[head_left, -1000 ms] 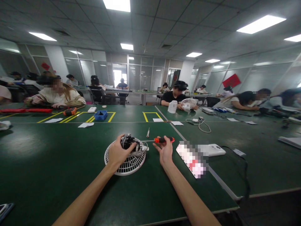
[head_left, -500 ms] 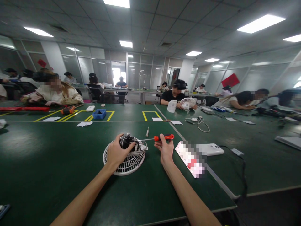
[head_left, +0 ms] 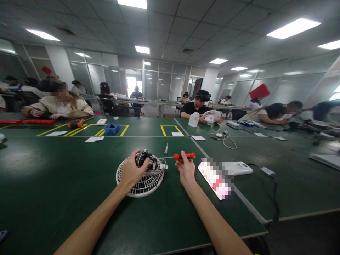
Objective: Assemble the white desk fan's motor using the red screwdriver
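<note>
The right hand (head_left: 186, 171) was closed around the red handle of a screwdriver (head_left: 190, 155), whose shaft pointed to a black motor (head_left: 142, 159); I cannot tell if its tip touched. The left hand (head_left: 131, 170) was clamped on this motor, above a white fan cover (head_left: 145, 190), inward from the near edge of the tabletop (head_left: 164, 226). A phone (head_left: 209, 177) lay near the right edge.
</note>
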